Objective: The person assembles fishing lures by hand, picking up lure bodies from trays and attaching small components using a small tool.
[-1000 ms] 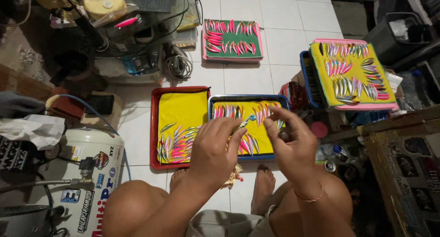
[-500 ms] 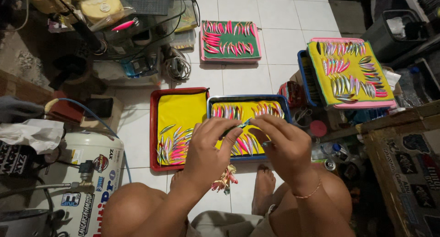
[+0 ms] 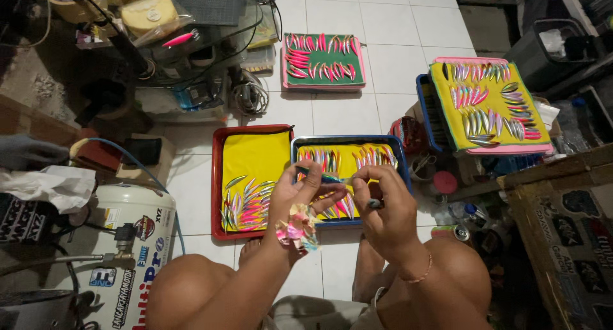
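1. Two hands are raised over the blue tray [image 3: 295, 152]: a slim green lure [image 3: 322, 175] is pinched in the left hand [image 3: 295, 197], with crumpled foil scraps [image 3: 297, 228] under its palm.
2. A small dark tool [image 3: 374, 203] is gripped by the closed right hand [image 3: 384, 205].
3. Beside it a red tray [image 3: 218, 177] is seen, and a white tank with coloured stickers [image 3: 131, 240] at left.
4. Farther off, a green mat [image 3: 323, 80] is laid.

One head-worn camera looks steeply down, from close above the person's knees, onto a white tiled floor [image 3: 396, 62] spread with trays.
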